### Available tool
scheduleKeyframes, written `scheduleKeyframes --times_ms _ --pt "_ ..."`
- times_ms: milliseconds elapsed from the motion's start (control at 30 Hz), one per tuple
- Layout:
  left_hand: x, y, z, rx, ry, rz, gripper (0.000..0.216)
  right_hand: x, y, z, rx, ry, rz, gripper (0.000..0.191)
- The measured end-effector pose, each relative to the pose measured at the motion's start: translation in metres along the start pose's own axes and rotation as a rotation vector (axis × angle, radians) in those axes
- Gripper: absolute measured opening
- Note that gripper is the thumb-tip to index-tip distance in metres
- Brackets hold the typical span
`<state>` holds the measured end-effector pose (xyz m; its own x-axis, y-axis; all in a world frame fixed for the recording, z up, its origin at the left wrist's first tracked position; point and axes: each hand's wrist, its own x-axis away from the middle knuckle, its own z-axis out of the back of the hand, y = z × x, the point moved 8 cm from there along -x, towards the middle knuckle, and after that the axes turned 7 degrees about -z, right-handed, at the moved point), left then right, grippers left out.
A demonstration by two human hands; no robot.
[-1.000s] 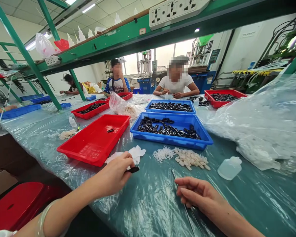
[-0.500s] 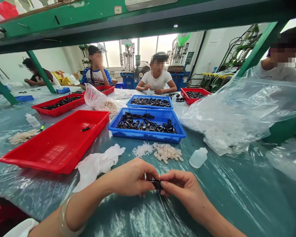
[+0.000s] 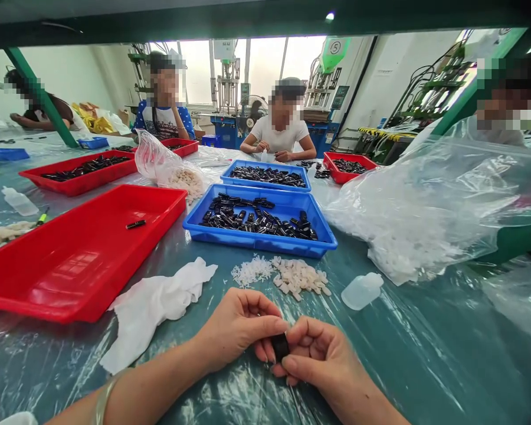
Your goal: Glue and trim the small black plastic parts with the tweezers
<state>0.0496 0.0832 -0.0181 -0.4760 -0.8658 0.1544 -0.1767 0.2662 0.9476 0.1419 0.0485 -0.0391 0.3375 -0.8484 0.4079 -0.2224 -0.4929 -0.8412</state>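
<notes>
Between my two hands, low over the plastic-covered table, is a small black glossy piece (image 3: pixel 279 347). My left hand (image 3: pixel 243 324) grips it from the left, thumb lying across the top. The fingers of my right hand (image 3: pixel 314 351) pinch it from the right; a thin dark rod or wire seems to show below, partly hidden by the fingers. Just beyond my hands lie a heap of small cream-coloured pieces (image 3: pixel 298 276) and a smaller heap of translucent white bits (image 3: pixel 251 270). A blue tray (image 3: pixel 259 241) behind them holds many similar black pieces.
A red tray (image 3: pixel 71 265) at left contains one black piece (image 3: pixel 135 224). A white cloth (image 3: pixel 159 307) lies beside it. To the right are a small translucent bottle (image 3: pixel 361 291) and a large clear plastic bag (image 3: pixel 416 218). Several people sit around the table, under a green overhead beam (image 3: pixel 203 22).
Both hands have turned the black piece from lying level to a steeper tilt, and the left thumb now crosses its top. The camera view has shifted, tipping lower.
</notes>
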Motion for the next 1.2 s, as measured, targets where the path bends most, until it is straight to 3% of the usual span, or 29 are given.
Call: scheduleKeyframes --times_ms 333,500,700,833,933,1100,1167,1200 --pt "0.002 -0.004 0.002 0.036 0.005 0.008 0.028 0.002 -0.004 0.001 -0.034 0.031 0.050 0.025" --pt "0.004 -0.002 -0.001 -0.014 -0.053 -0.014 0.024 0.001 -0.004 0.001 -0.018 0.033 0.041 0.025" --pt "0.004 0.000 -0.002 -0.067 -0.093 -0.010 0.027 0.004 -0.006 -0.003 0.075 0.011 0.015 0.025" --pt "0.003 -0.002 -0.001 -0.057 -0.078 -0.003 0.029 0.007 -0.014 0.000 0.233 0.057 0.083 0.022" --pt "0.004 -0.003 -0.002 -0.042 -0.098 0.008 0.029 0.018 -0.035 0.008 0.496 0.229 0.293 0.017" --pt "0.005 -0.007 -0.005 -0.007 -0.103 0.076 0.031 0.069 -0.100 0.020 0.962 0.732 0.875 0.010" --pt "0.006 -0.008 -0.004 0.003 -0.088 0.093 0.032 0.085 -0.119 0.038 1.004 0.992 0.921 0.026" --pt "0.006 -0.008 -0.003 0.008 -0.077 0.094 0.032 0.087 -0.125 0.053 0.975 1.085 0.855 0.039"
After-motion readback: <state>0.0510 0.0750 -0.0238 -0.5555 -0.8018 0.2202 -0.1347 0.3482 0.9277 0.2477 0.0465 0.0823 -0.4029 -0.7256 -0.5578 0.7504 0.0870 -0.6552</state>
